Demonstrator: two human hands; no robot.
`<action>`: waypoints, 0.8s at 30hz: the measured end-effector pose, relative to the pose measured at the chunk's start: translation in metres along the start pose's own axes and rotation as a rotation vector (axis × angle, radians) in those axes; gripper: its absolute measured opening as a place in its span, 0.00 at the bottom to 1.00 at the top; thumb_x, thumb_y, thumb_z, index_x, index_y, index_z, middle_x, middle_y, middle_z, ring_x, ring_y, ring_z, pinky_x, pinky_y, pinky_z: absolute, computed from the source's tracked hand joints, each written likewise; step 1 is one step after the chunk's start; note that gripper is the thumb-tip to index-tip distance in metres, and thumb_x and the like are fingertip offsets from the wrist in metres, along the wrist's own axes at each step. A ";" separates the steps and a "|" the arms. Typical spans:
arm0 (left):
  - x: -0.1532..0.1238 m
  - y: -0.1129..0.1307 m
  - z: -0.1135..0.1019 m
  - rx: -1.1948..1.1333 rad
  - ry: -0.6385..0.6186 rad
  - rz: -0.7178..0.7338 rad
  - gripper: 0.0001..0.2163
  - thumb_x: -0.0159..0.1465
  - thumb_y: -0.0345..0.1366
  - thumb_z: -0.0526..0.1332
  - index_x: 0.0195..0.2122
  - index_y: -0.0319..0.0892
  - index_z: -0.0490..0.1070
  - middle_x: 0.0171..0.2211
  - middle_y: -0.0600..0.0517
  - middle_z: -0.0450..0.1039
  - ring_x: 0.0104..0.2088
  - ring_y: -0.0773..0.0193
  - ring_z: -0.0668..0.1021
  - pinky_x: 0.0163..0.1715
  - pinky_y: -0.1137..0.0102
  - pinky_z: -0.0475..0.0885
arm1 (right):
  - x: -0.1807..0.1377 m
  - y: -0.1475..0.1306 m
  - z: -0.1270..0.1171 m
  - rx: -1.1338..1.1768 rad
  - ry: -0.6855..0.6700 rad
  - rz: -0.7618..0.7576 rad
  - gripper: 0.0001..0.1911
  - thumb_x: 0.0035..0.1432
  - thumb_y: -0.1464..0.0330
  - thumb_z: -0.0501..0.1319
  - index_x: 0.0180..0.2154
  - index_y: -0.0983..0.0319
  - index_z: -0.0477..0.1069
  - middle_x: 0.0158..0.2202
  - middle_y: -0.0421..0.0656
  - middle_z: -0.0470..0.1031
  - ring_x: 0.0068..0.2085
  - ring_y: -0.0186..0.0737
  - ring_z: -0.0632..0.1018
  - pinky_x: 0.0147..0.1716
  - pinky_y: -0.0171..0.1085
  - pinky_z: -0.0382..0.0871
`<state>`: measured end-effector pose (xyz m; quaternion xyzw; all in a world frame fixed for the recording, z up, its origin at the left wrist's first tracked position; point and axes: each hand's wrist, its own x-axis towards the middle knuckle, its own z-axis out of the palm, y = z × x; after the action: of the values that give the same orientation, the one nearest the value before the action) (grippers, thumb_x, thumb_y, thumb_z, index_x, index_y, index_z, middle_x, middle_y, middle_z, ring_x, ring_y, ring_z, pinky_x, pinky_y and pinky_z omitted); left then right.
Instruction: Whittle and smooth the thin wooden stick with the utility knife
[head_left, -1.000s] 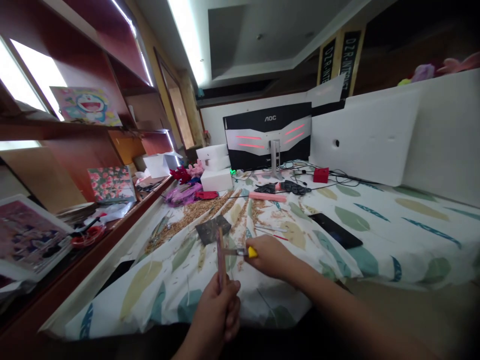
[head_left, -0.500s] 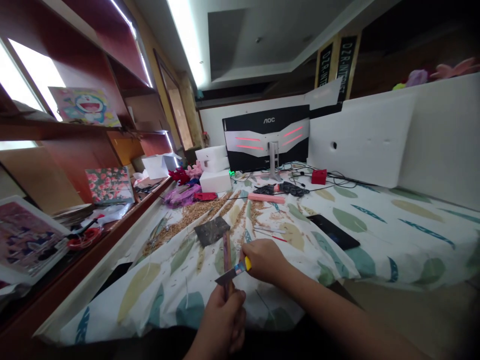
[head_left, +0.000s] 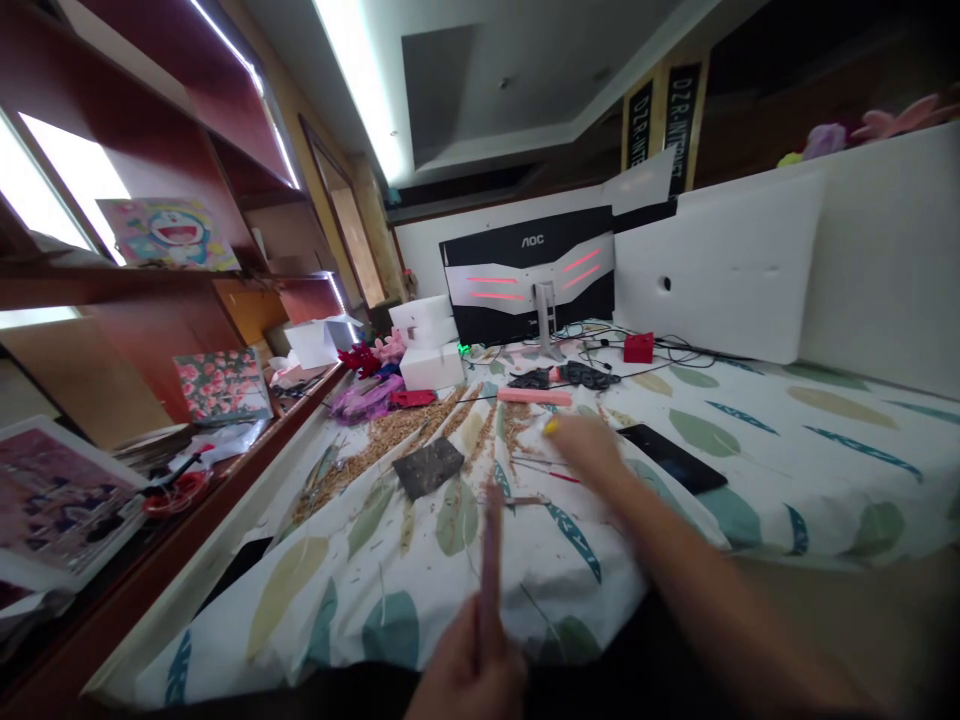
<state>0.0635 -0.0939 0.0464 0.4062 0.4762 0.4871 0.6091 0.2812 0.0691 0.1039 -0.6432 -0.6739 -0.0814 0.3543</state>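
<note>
The left hand [head_left: 466,672] grips a wooden stick [head_left: 491,565] at the near edge of the cloth-covered counter [head_left: 757,395]; the right hand [head_left: 592,448] is closed around a yellow-ended tool [head_left: 552,427].
The stick points up and away from the left hand, its upper end free and apart from the tool, whose other end is too blurred to make out. A dark square plate [head_left: 429,468] lies beyond the stick, toward the left edge, wood shavings [head_left: 405,422] are strewn behind it, and a black tablet [head_left: 673,460] lies right of the right hand.
</note>
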 end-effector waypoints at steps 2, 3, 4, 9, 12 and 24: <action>-0.007 0.000 -0.002 0.053 -0.082 0.001 0.20 0.47 0.43 0.75 0.31 0.45 0.64 0.18 0.59 0.62 0.18 0.73 0.62 0.17 0.77 0.59 | 0.021 0.044 -0.024 -0.042 0.117 0.170 0.15 0.64 0.69 0.51 0.32 0.66 0.73 0.25 0.49 0.72 0.28 0.41 0.71 0.29 0.37 0.53; -0.008 0.001 -0.003 0.068 -0.080 0.007 0.19 0.49 0.43 0.74 0.31 0.45 0.64 0.18 0.59 0.62 0.17 0.73 0.61 0.15 0.77 0.57 | 0.029 0.063 -0.033 -0.056 0.196 0.240 0.15 0.64 0.68 0.49 0.32 0.66 0.72 0.25 0.49 0.71 0.27 0.41 0.69 0.28 0.38 0.53; -0.006 0.004 -0.004 0.068 -0.058 0.014 0.18 0.53 0.45 0.72 0.32 0.45 0.64 0.17 0.60 0.60 0.15 0.75 0.59 0.14 0.77 0.54 | 0.034 0.077 -0.039 -0.018 0.337 0.286 0.15 0.64 0.66 0.50 0.29 0.64 0.70 0.23 0.46 0.70 0.26 0.39 0.67 0.28 0.37 0.53; 0.023 0.008 -0.012 0.026 -0.031 0.021 0.17 0.61 0.50 0.64 0.31 0.48 0.56 0.11 0.65 0.55 0.09 0.74 0.51 0.08 0.77 0.48 | 0.023 0.055 -0.027 0.343 0.145 0.107 0.17 0.61 0.56 0.55 0.26 0.60 0.67 0.22 0.39 0.68 0.25 0.36 0.65 0.26 0.34 0.55; 0.034 0.004 -0.016 0.031 0.021 0.028 0.18 0.60 0.50 0.64 0.32 0.48 0.54 0.13 0.65 0.57 0.10 0.73 0.56 0.09 0.78 0.52 | -0.002 -0.001 -0.003 0.384 -0.142 -0.091 0.18 0.63 0.55 0.55 0.27 0.60 0.69 0.23 0.39 0.71 0.26 0.36 0.68 0.27 0.33 0.55; 0.027 0.003 -0.007 0.065 0.065 -0.023 0.24 0.53 0.53 0.66 0.31 0.50 0.50 0.10 0.68 0.52 0.09 0.74 0.52 0.07 0.78 0.50 | -0.063 -0.065 0.037 0.061 -0.395 -0.582 0.08 0.58 0.64 0.58 0.31 0.59 0.74 0.29 0.42 0.80 0.29 0.40 0.77 0.27 0.37 0.50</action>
<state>0.0584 -0.0670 0.0425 0.4041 0.5160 0.4774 0.5852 0.2022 0.0284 0.0629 -0.4167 -0.8866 -0.0329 0.1981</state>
